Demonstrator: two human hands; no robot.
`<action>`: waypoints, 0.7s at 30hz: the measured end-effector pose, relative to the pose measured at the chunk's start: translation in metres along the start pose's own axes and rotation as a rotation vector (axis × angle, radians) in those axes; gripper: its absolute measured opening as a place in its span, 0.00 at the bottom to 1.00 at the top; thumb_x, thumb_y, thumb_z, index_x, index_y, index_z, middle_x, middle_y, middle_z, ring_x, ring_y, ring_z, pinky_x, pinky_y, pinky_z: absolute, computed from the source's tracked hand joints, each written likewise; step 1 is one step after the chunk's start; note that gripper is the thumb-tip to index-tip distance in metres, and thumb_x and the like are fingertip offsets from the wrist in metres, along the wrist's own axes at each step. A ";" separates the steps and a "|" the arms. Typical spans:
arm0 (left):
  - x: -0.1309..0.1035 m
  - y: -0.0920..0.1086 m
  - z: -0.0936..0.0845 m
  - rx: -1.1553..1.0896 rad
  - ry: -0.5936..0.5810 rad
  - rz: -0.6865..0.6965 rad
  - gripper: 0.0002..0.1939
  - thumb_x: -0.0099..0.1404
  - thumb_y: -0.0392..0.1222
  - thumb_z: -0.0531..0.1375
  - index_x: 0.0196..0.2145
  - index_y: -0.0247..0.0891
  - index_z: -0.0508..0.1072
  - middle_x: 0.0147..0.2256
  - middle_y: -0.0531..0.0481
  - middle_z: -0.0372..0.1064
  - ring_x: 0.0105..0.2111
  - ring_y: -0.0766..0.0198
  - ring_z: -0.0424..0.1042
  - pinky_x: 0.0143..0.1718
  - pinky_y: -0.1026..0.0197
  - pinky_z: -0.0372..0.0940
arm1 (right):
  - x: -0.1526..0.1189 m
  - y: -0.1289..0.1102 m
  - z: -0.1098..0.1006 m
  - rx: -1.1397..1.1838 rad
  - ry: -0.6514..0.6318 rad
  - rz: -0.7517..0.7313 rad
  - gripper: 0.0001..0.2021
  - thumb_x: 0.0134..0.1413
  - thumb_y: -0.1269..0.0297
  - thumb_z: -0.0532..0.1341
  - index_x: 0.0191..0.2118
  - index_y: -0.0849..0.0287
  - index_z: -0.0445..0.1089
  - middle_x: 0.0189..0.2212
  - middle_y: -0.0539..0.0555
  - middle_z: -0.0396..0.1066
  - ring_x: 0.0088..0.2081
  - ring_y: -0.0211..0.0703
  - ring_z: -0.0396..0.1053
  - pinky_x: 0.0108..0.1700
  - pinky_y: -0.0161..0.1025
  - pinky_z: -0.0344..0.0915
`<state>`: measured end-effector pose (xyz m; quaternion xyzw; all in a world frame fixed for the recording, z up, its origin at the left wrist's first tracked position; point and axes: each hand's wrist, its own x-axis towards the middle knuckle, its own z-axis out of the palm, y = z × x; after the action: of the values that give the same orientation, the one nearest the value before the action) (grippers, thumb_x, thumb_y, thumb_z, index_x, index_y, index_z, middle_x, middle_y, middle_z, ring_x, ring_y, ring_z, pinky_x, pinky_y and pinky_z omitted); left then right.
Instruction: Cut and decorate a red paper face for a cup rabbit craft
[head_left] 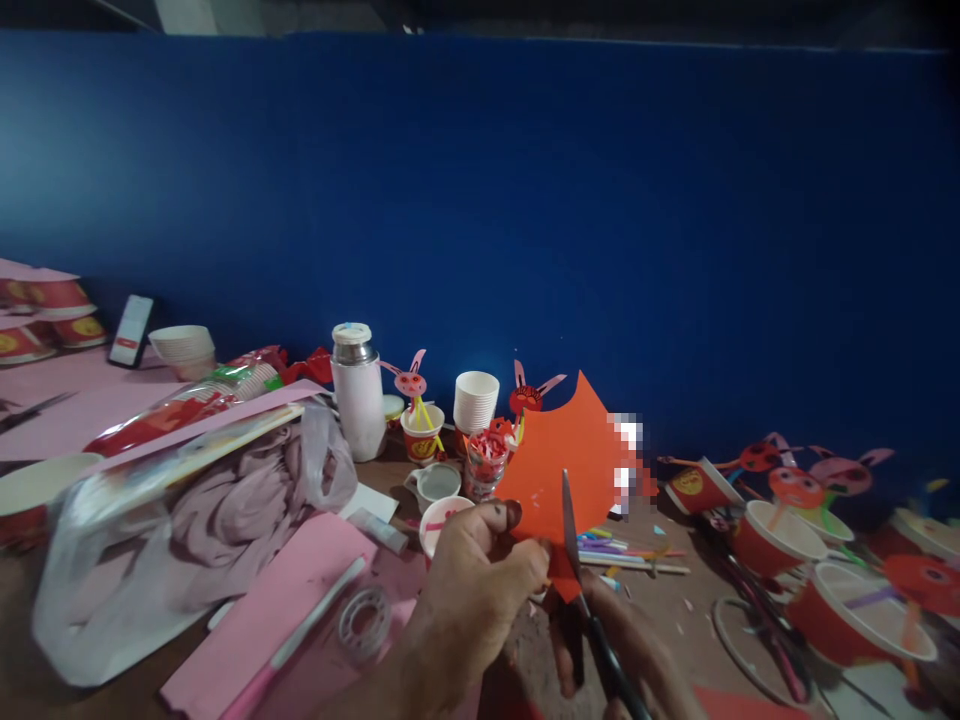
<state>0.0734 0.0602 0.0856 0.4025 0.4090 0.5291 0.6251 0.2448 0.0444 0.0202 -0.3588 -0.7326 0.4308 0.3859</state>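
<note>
Near the centre, my left hand (480, 585) pinches the lower left edge of an orange paper sheet (562, 450) between thumb and fingers. The sheet stands upright with curved cut-outs along its edges. At lower right of it, my right hand (626, 640) is closed around the dark handles of a pair of scissors (571, 530). One long blade points up across the front of the paper's lower part. Part of the right hand is hidden behind the paper and the handles.
Behind stand a white flask (358, 395), stacked paper cups (476, 400) and a cup of red scraps (486, 460). Left lie a plastic bag (112, 590), pink paper (300, 580) and a tape roll (364, 622). Several decorated cups (862, 610) stand right, beyond colored sticks (622, 555).
</note>
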 end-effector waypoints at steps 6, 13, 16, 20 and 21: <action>-0.001 0.004 0.002 -0.001 -0.018 0.000 0.06 0.47 0.37 0.58 0.27 0.34 0.68 0.22 0.51 0.71 0.21 0.69 0.66 0.25 0.67 0.59 | 0.001 0.002 0.004 0.002 -0.019 -0.059 0.32 0.49 0.37 0.53 0.54 0.53 0.60 0.25 0.51 0.67 0.26 0.42 0.66 0.30 0.37 0.64; 0.000 0.003 0.001 -0.006 -0.013 -0.014 0.06 0.46 0.38 0.58 0.25 0.35 0.67 0.20 0.53 0.69 0.20 0.68 0.66 0.25 0.65 0.61 | 0.003 -0.003 0.005 -0.087 0.032 -0.066 0.33 0.48 0.35 0.51 0.49 0.57 0.65 0.21 0.52 0.66 0.22 0.41 0.62 0.29 0.39 0.63; 0.000 0.004 0.002 -0.021 -0.033 -0.011 0.07 0.47 0.38 0.57 0.27 0.34 0.69 0.21 0.52 0.71 0.21 0.67 0.67 0.25 0.65 0.61 | 0.004 -0.003 0.006 -0.062 0.025 -0.044 0.33 0.46 0.34 0.52 0.48 0.57 0.66 0.20 0.51 0.65 0.22 0.41 0.62 0.28 0.38 0.63; -0.002 0.005 0.002 -0.011 -0.037 -0.005 0.09 0.48 0.37 0.57 0.29 0.32 0.70 0.22 0.51 0.72 0.21 0.68 0.67 0.25 0.66 0.60 | 0.005 -0.008 0.008 0.010 0.022 0.000 0.34 0.43 0.33 0.53 0.45 0.58 0.67 0.19 0.49 0.63 0.21 0.39 0.61 0.26 0.37 0.62; -0.002 0.005 0.001 -0.014 -0.044 -0.002 0.09 0.48 0.37 0.57 0.30 0.32 0.70 0.22 0.51 0.72 0.21 0.68 0.67 0.25 0.66 0.60 | 0.005 -0.009 0.009 0.024 0.031 0.016 0.34 0.42 0.33 0.54 0.45 0.58 0.67 0.19 0.49 0.63 0.21 0.39 0.61 0.26 0.36 0.62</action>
<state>0.0730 0.0588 0.0908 0.4095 0.3919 0.5224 0.6371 0.2330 0.0425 0.0266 -0.3664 -0.7184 0.4371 0.3982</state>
